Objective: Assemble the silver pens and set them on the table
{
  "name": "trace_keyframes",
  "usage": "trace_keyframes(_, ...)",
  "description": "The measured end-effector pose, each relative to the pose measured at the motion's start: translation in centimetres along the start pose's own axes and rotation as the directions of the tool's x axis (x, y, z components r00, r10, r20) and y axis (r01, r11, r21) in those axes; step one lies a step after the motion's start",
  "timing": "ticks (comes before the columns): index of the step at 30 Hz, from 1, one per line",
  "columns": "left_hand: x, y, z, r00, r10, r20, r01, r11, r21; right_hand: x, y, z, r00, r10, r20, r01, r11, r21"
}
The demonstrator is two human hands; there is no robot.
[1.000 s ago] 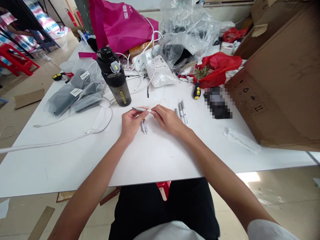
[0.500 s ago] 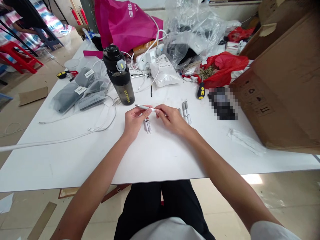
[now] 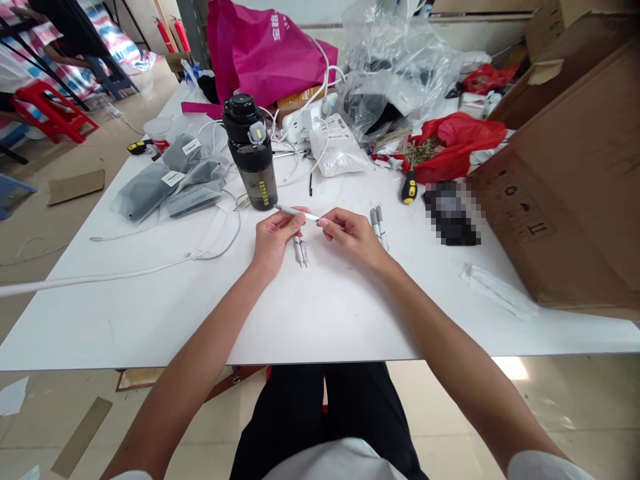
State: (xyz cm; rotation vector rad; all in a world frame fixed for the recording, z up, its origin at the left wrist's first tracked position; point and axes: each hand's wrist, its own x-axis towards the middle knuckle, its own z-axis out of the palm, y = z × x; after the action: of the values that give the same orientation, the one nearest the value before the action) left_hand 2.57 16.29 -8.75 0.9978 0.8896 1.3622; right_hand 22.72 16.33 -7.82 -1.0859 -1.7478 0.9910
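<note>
Pinching pen (image 3: 296, 213), left hand (image 3: 273, 237) palm-up

The surface (image 3: 320, 313) is plain white. The slim pen (image 3: 295, 212) held over it is pale grey with a white tip. Far left of it stands a smoky dark bottle (image 3: 253, 160) with a black cap and yellow lettering. At the far side lie a magenta bag (image 3: 265, 53) with white print, a red plastic bag (image 3: 457, 143) and a black-and-yellow screwdriver (image 3: 409, 188). The box (image 3: 575, 180) on the right is brown cardboard with black symbols.
</note>
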Motion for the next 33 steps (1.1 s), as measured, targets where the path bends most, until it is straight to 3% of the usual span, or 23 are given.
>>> trace_keyframes(5, 0.00, 0.08, -0.03, 1.000, -0.028, -0.005, 0.028, 0.999, -0.042, 0.03, -0.24, -0.10, 1.000, 0.001, -0.028, 0.004, 0.987, 0.159)
trace_keyframes(10, 0.11, 0.20, -0.15, 0.999, -0.040, -0.006, 0.039, 0.997, -0.066, 0.15, -0.48, -0.08, 0.996, 0.068, 0.063, -0.080, 0.976, 0.201)
trace_keyframes(14, 0.05, 0.40, -0.08, 0.999, -0.037, -0.021, 0.035, 0.995, -0.090, 0.27, -0.45, -0.10, 0.998, 0.057, 0.005, -0.055, 0.938, 0.343)
trace_keyframes(20, -0.17, 0.42, 0.15, 1.000, 0.015, 0.003, -0.015, 0.998, -0.060, 0.33, -0.21, -0.09, 0.991, 0.130, 0.030, -0.132, 0.917, 0.376)
trace_keyframes(25, -0.14, 0.40, 0.21, 0.999, 0.008, -0.040, -0.011, 0.998, -0.066, 0.45, -0.18, 0.16, 0.995, 0.093, -0.035, -0.064, 0.872, 0.485)
trace_keyframes(29, -0.48, 0.65, 0.61, 0.998, 0.057, 0.001, -0.057, 0.998, -0.035, 0.62, 0.34, 0.44, 0.975, 0.207, -0.079, -0.153, 0.887, 0.437)
trace_keyframes(33, -0.66, 0.56, 0.84, 0.997, 0.079, -0.005, -0.079, 0.997, -0.018, 0.71, 0.12, 0.54, 0.969, 0.244, -0.026, -0.192, 0.820, 0.539)
